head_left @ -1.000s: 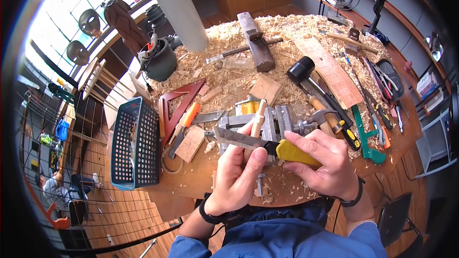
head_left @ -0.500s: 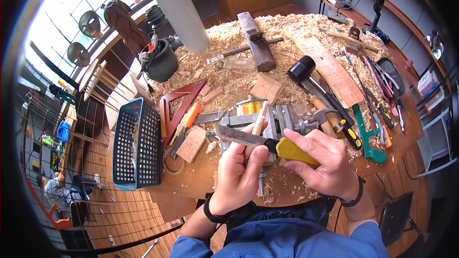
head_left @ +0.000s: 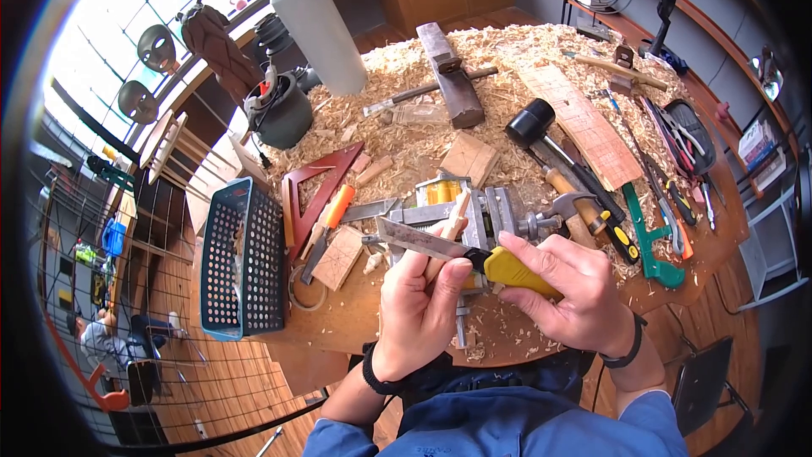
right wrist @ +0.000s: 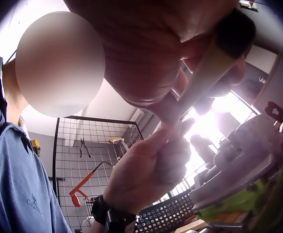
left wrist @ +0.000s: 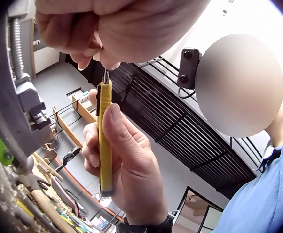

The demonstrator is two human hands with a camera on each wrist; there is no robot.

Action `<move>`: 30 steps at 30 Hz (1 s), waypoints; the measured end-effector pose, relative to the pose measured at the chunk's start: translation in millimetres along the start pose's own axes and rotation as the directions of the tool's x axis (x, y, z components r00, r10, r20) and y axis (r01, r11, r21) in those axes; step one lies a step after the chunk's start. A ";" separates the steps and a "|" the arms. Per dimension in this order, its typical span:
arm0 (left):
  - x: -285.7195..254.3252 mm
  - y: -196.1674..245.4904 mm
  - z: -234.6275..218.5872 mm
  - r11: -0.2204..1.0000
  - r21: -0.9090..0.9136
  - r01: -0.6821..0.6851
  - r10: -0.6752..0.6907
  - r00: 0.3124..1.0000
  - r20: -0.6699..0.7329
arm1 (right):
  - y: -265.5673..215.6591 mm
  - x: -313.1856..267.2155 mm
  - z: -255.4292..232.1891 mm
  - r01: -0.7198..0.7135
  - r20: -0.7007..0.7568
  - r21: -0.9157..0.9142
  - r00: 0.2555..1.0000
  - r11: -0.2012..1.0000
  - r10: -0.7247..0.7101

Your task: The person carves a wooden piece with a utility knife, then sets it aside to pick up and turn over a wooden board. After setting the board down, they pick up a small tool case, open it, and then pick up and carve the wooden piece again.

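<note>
In the head view the left hand [head_left: 416, 305] grips a slim pale wood stick [head_left: 458, 213] that points up and away. The left thumb touches the back of a knife blade [head_left: 419, 238], which lies across the stick. The right hand [head_left: 575, 292] holds the knife's yellow handle [head_left: 516, 272], thumb along its top. The left wrist view shows the yellow handle [left wrist: 105, 141] in the curled fingers of the right hand [left wrist: 136, 170]. Behind the stick stands a grey metal vise [head_left: 484, 216]. In the right wrist view the left hand [right wrist: 149, 170] meets the right one [right wrist: 146, 58]; the blade is unclear there.
A perforated basket [head_left: 245, 262] stands at the left, beside a red triangle [head_left: 321, 190] and an orange-handled knife [head_left: 338, 207]. A black mallet [head_left: 531, 123], a hammer [head_left: 584, 207] and a green saw [head_left: 651, 245] lie at the right. Wood shavings [head_left: 381, 144] cover the far tabletop.
The stick has tilted slightly and its tip has shifted a little left and down. Both hands keep their grips, and the blade stays across the stick with a small shift.
</note>
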State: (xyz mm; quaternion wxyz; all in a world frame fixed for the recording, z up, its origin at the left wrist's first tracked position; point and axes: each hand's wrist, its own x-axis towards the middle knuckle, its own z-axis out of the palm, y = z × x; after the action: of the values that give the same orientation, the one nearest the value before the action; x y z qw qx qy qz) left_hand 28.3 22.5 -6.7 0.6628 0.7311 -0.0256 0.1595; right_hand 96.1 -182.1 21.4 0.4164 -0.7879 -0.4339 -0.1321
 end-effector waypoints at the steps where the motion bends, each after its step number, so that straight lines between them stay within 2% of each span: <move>1: 0.0 2.0 2.0 0.997 -0.074 0.009 -0.010 1.000 -0.006 | 0.4 0.0 -0.4 -0.004 0.016 0.029 1.000 1.000 0.003; 2: 0.1 3.1 3.0 0.989 -0.147 0.018 -0.020 1.000 -0.011 | 0.7 0.0 -0.8 -0.007 0.032 0.059 0.999 0.998 0.006; 3: 0.6 2.1 2.5 0.989 -0.147 0.018 -0.020 1.000 -0.012 | 0.8 -0.1 -1.0 -0.007 0.032 0.059 0.999 0.998 0.005; 5: 2.0 -1.3 0.0 0.993 -0.069 -0.097 0.099 0.995 0.033 | 0.6 0.1 -1.1 -0.004 0.051 0.064 0.999 0.998 0.001; 6: 2.4 -2.2 -2.2 0.993 -0.070 -0.097 0.099 0.995 0.031 | 0.5 0.0 -0.8 -0.004 0.053 0.064 0.999 0.998 0.001; 8: 2.6 -3.0 -7.8 0.992 0.029 -0.126 0.120 0.981 0.154 | 0.2 -0.2 0.0 -0.008 0.067 0.062 0.998 0.998 0.004; 11: -0.3 -3.1 -12.3 0.995 0.065 -0.072 0.060 0.982 0.178 | 1.5 -0.4 0.9 0.008 0.058 0.069 0.998 0.998 -0.012; 12: -0.1 -3.4 -12.1 0.995 0.064 -0.071 0.058 0.983 0.176 | 1.2 -0.5 1.1 0.007 0.060 0.069 0.998 0.998 -0.011; 14: 0.8 -3.5 -11.3 0.981 0.116 -0.154 0.134 0.977 0.164 | 0.6 -0.6 1.4 0.004 0.059 0.067 0.998 0.998 -0.008; 18: 0.1 -1.6 -10.0 0.980 0.138 -0.140 0.122 0.984 0.131 | 2.9 -0.8 3.2 0.031 0.037 0.053 0.999 0.998 -0.033; 20: 3.7 2.1 -9.1 0.954 0.209 -0.213 0.192 0.975 0.116 | 2.0 -0.5 2.4 0.028 0.039 0.042 0.999 0.999 -0.029; 21: 2.5 1.9 -9.7 0.955 0.209 -0.212 0.191 0.975 0.116 | 1.2 -0.3 1.9 0.027 0.039 0.042 0.999 0.999 -0.028; 23: -1.3 1.5 -11.2 0.978 0.190 -0.090 0.071 0.992 0.103 | -0.3 -0.1 1.3 0.009 0.040 0.044 0.999 0.999 -0.010; 24: -0.9 2.6 -10.5 0.978 0.190 -0.089 0.070 0.992 0.104 | -0.4 -0.3 1.4 0.007 0.040 0.045 0.999 0.999 -0.009; 27: 2.9 4.6 -8.1 0.976 0.184 -0.114 0.102 0.992 0.074 | -0.7 -0.4 1.2 0.016 0.028 0.048 0.999 0.999 -0.017; 29: 5.3 0.4 -7.9 0.953 0.185 -0.241 0.228 0.969 0.090 | -1.0 -0.2 0.5 0.014 0.050 0.057 0.999 0.998 -0.017; 30: 4.6 1.7 -8.1 0.953 0.185 -0.242 0.228 0.969 0.091 | -0.7 -0.4 0.4 0.014 0.049 0.057 0.999 0.998 -0.016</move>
State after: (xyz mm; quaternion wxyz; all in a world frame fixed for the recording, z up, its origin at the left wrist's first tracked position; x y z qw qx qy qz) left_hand 30.6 31.0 -3.2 0.5631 0.7893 -0.1194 0.2138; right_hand 95.2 -181.9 21.3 0.4267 -0.7755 -0.4536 -0.1033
